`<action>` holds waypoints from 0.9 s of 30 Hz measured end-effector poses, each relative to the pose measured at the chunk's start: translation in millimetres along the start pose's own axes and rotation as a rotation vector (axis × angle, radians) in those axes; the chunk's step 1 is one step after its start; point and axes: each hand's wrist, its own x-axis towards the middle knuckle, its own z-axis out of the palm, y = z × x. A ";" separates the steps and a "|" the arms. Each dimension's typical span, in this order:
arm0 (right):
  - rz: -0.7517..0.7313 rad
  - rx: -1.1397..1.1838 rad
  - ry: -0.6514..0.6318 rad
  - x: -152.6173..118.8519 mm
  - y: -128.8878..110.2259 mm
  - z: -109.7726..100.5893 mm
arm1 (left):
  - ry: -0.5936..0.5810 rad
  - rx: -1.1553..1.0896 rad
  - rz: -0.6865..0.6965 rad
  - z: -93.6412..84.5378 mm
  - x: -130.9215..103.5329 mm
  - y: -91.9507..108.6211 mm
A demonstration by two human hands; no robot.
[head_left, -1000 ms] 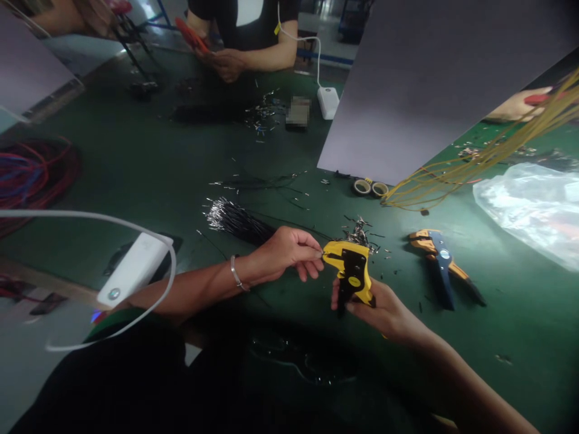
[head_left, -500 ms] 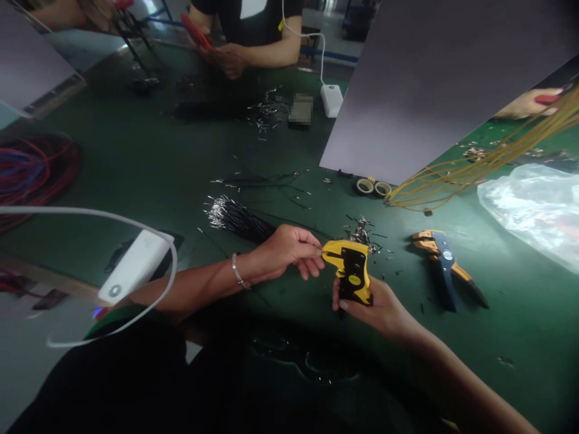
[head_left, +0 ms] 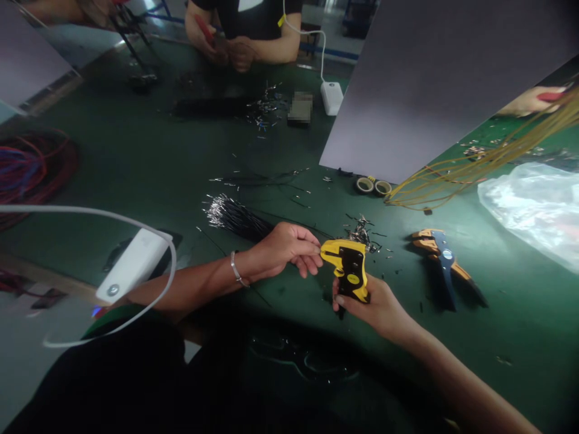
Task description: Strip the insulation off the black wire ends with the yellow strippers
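My right hand [head_left: 377, 307] is wrapped round the handles of a yellow and black wire stripper [head_left: 350, 265], its jaws pointing left. At those jaws, the thumb and forefinger of my left hand [head_left: 296, 248] are pinched on what looks like a thin black wire, mostly hidden by the fingers. Behind my left hand lies a bundle of black wires [head_left: 239, 218] with bright stripped ends. Just past the stripper is a small heap of cut insulation scraps [head_left: 360, 232]. A second wire stripper, blue and orange [head_left: 443, 259], rests on the table to the right.
Two tape rolls [head_left: 373, 186] sit by a grey panel [head_left: 407, 90]. Yellow wires [head_left: 488, 154] and a clear plastic bag [head_left: 538, 208] lie at right. A white box with a cable [head_left: 133, 265] is near my left arm. Across the green table, a co-worker's hands [head_left: 237, 54] hold a red-handled tool.
Both my hands and the yellow stripper are almost where they were, shifted very slightly left. Across the table, the co-worker's hands and red-handled tool have moved a little.
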 end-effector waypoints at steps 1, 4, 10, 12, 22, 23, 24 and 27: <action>0.005 0.001 0.001 -0.2 0.5 0.0 | 0.000 0.001 0.001 -0.1 0.2 -0.1; 0.013 -0.003 0.006 -1.3 2.6 0.1 | 0.002 0.010 -0.012 0.8 -0.1 0.6; 0.027 0.036 0.010 -2.5 7.6 1.1 | -0.002 0.021 -0.036 2.5 -0.9 1.3; 0.032 0.040 0.021 -2.5 8.7 1.7 | 0.000 0.030 -0.044 2.6 -0.8 1.8; 0.015 0.018 0.035 -3.8 3.9 3.1 | 0.011 0.125 -0.038 4.7 -3.4 6.3; 0.013 0.014 0.034 -3.9 3.9 3.2 | 0.013 0.133 -0.034 4.6 -3.2 6.2; 0.012 0.015 0.034 -4.1 4.3 3.2 | 0.012 0.138 -0.030 4.4 -2.9 5.9; 0.012 0.038 0.033 -4.6 6.5 3.1 | 0.000 0.143 -0.030 3.6 -2.2 4.9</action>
